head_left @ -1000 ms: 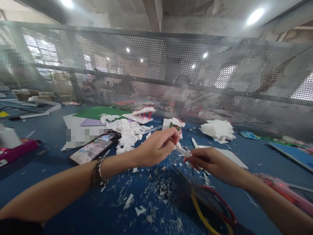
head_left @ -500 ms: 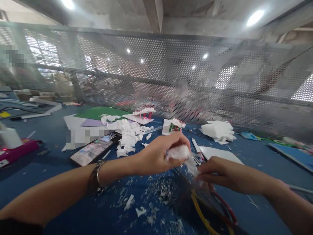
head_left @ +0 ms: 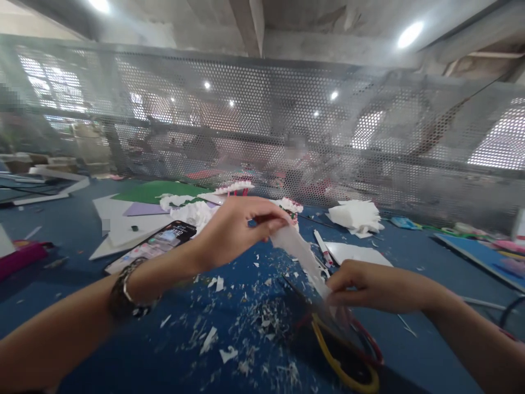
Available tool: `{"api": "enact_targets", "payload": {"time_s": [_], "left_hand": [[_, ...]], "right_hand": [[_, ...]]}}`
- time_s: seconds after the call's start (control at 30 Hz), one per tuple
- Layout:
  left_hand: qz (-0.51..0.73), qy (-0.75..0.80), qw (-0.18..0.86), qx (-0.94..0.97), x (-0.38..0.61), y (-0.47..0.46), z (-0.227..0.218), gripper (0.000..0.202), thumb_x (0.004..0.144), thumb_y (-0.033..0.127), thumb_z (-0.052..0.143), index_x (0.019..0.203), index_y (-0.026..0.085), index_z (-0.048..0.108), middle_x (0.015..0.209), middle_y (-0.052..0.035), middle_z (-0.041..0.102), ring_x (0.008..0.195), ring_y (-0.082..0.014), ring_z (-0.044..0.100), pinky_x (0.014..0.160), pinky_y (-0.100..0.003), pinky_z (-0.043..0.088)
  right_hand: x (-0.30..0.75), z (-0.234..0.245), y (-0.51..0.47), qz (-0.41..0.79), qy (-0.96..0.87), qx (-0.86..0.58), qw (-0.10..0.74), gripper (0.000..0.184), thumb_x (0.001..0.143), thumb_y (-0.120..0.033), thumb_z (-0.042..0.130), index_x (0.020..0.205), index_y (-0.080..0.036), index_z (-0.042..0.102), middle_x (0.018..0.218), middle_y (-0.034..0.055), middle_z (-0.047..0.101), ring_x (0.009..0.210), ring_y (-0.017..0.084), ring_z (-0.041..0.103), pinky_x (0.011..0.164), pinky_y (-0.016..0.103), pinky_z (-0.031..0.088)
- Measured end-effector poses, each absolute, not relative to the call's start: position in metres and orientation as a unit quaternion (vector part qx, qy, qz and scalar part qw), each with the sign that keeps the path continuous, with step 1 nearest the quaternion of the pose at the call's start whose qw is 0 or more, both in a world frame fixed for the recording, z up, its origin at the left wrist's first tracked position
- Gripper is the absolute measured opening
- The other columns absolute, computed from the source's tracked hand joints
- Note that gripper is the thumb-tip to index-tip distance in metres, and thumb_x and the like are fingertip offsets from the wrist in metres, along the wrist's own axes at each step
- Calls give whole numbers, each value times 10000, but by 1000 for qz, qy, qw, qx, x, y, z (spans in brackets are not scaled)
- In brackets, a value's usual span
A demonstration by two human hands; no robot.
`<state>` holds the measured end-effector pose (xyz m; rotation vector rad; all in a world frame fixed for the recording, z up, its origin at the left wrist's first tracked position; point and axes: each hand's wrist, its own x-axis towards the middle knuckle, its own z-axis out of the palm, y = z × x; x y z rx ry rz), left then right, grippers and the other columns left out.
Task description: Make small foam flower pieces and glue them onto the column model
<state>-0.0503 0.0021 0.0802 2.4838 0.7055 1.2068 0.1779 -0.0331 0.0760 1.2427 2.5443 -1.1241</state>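
Observation:
My left hand [head_left: 241, 227] pinches the upper end of a thin white tissue strip [head_left: 301, 254] between thumb and fingers. The strip slants down and rightward to my right hand [head_left: 365, 284], whose fingers are closed on its lower end. It looks thin, with uneven edges. Below my right hand lie scissors [head_left: 326, 350] with yellow and red handles, partly in shadow. A white marker [head_left: 322, 248] and a white paper sheet [head_left: 356, 254] are just beyond my right hand. Small white paper scraps [head_left: 209, 340] litter the blue table between my forearms.
A smartphone [head_left: 158, 241] lies past my left wrist beside white and purple sheets [head_left: 143, 209]. Crumpled white paper [head_left: 192, 213] sits behind my left hand, and a white paper pile [head_left: 356, 216] at back right. A perforated metal screen [head_left: 254, 120] stands behind the table.
The white tissue was bunched in my left hand; now it stretches as a strip between both hands. My left hand has moved left and up, away from my right hand.

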Motion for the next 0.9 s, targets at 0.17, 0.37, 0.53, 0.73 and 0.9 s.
{"api": "enact_targets", "payload": {"time_s": [0.17,0.37,0.53,0.73,0.9], "left_hand": [[411,287,141,854,-53,17,80,153,763,233,490,765,157,623,726,-8,634,617,-80,539,557,-178,418],[393,292,94,867,-54,19,81,164,771,242,470,769,165,615,745,-8,640,637,-79,539,578,-180,406],[387,303,61,868,-62,22,87,194,774,284,466,784,167,620,728,-11,639,629,-84,542,551,-183,385],[359,323,37,875,-69,27,91,228,773,321,453,803,168,620,679,-8,621,590,-85,523,535,-188,368],[298,336,52,892,-75,36,92,222,777,305,433,781,152,594,622,-3,586,551,-83,490,524,-190,342]], "right_hand": [[179,76,-30,-324,852,409,43,268,818,-221,403,688,-175,633,531,-27,560,521,68,506,550,188,416],[179,74,-29,-352,839,413,36,260,814,-207,402,737,-169,648,556,-10,593,520,72,523,565,201,423],[177,76,-29,-339,844,414,28,273,824,-224,387,786,-164,650,587,4,618,540,76,547,575,204,435],[177,77,-30,-297,853,429,1,290,831,-275,381,753,-164,637,606,13,625,581,93,569,568,208,434],[179,82,-30,-263,861,434,-44,346,844,-330,342,714,-161,615,659,31,635,614,103,574,598,222,427]]}}
